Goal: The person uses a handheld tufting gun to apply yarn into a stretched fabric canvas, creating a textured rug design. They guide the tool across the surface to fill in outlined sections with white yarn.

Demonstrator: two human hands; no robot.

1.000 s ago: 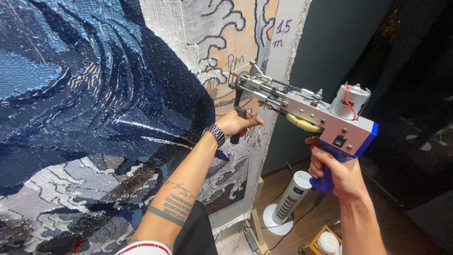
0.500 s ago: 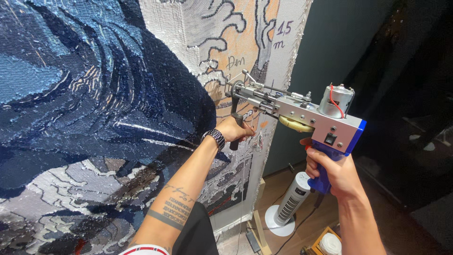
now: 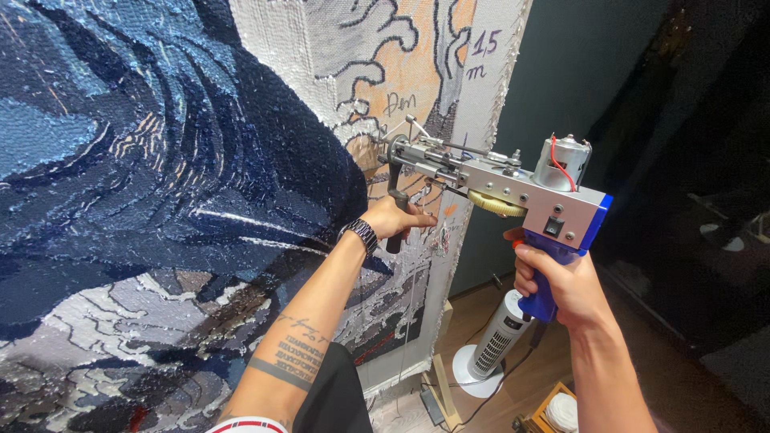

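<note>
Mid-tufting: right hand [image 3: 561,282] is gripping the tufting gun's [image 3: 513,188] blue handle, left hand [image 3: 397,220] clenching its front grip, needle pressing against the rug [image 3: 160,200] centre frame; steady pressure needed.

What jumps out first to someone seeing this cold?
The silver tufting gun with its blue grip, centre right: the right hand holds the grip, the left hand the black front handle, its tip at the stretched cloth. Filling the left is the tufted rug, dark blue swirls over grey and white. A white tower fan stands on the floor below.
</note>
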